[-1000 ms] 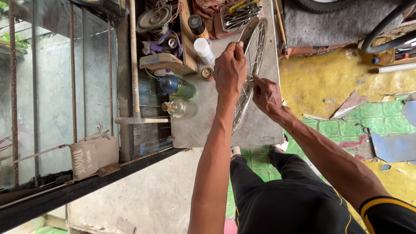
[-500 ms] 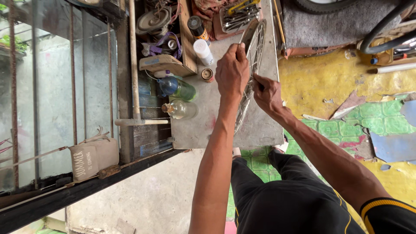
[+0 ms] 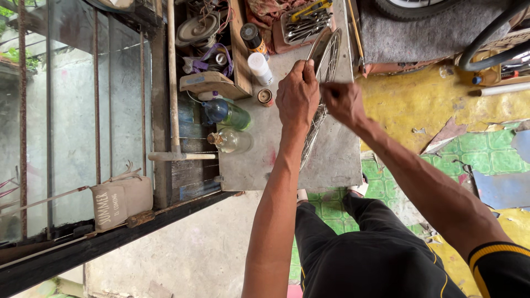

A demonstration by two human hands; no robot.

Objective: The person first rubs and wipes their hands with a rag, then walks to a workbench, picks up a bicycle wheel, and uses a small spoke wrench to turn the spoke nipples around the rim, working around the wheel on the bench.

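A spoked metal wheel rim (image 3: 327, 55) stands almost edge-on over a grey slab (image 3: 337, 160). My left hand (image 3: 297, 94) grips the rim's near edge from the left. My right hand (image 3: 341, 102) is closed against the rim and spokes from the right, with what may be a thin tool in its fingers, hard to tell. Both forearms reach forward from my lap, where black trousers show.
A green and a clear glass bottle (image 3: 229, 140) lie at the slab's left edge. A white canister (image 3: 259, 67), a dark spray can (image 3: 253, 37) and a small round tin (image 3: 265, 96) sit behind. A tray of tools (image 3: 303, 22) stands at the back. A tyre (image 3: 419, 6) is at the far right.
The rim has turned from nearly face-on to edge-on between my hands. Both hands stay on it, shifted slightly upward.
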